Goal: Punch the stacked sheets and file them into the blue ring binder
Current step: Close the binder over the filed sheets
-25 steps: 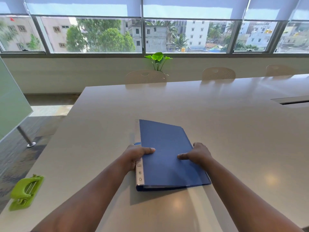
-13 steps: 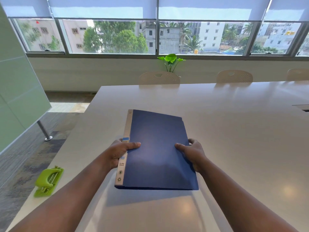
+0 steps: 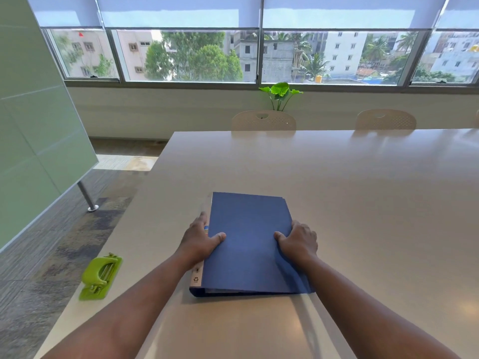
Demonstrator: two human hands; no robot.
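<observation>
The blue ring binder lies closed and flat on the beige table, its labelled spine to the left. My left hand grips the spine side, thumb on the cover and fingers down the spine. At the binder's right edge my right hand holds on, thumb on top, fingers curled over the edge. White sheet edges show between the covers at the near end. A lime-green hole punch sits near the table's left edge, well left of my left forearm. No loose stack of sheets is in view.
The table's left edge drops to a carpeted floor. A green glass partition on a metal leg stands at left. Two beige chairs and a potted plant are beyond the far edge, under the windows.
The binder was lifted and tilted half a second ago; now it lies flat on the table again, still held at both sides. The view has shifted slightly.
</observation>
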